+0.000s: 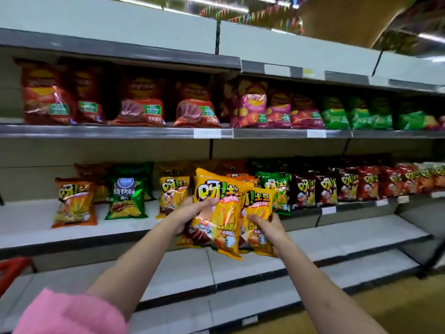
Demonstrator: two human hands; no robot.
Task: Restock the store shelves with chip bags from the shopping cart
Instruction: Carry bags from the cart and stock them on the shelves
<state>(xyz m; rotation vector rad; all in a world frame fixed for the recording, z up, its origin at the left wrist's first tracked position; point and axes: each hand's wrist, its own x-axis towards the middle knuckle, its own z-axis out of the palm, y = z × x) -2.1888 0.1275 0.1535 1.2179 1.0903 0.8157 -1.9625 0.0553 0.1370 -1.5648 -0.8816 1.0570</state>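
1. Nearest to me, at the lower left, is my pink sleeve, pushed up on my left arm; both my forearms are bare and reach forward to the shelves.
2. At the far left edge I see a red part of the shopping cart; most of it is out of the view.
3. My left hand holds a yellow chip bag from its left side. My fingers are curled over the front of the bag, so they are grasping it.
4. My right hand holds a second yellow chip bag, which stands just behind and to the right of the first one, touching it. These fingers are also grasping, with the thumb on the front of the bag.
5. Both bags are upright in the air, in front of the middle shelf and above the lower white shelf.
6. On the middle shelf, behind my hands, stand an orange bag, a green bag, a yellow bag of the same kind, and further right green, dark and red bags in a row.
7. On the upper shelf are red bags, then pink bags, then green bags.
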